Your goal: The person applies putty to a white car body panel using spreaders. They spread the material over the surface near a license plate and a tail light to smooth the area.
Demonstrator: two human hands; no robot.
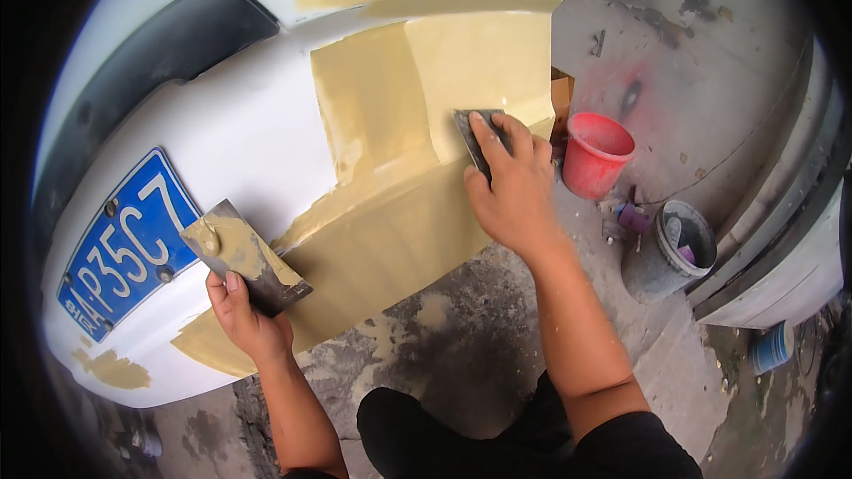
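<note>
Licence plate [133,239] way over on left of bumper [257,129], left hand [246,318] just right of it, holding board [272,294] with putty [236,241] on top. Right hand [516,191] farther right, scraper [466,129] against bumper. Floor [652,346], right side: bucket [591,168], second bucket [648,262] closer in, small container [770,349] far right.

The only view comes from a head-worn fisheye, the left of a side-by-side pair, looking down over the left hand [248,318] and right hand [516,191]. It faces the white car body [257,129] at close range, while the floor [652,350] lies farther off; straight edges bow toward a dark, round rim.
</note>
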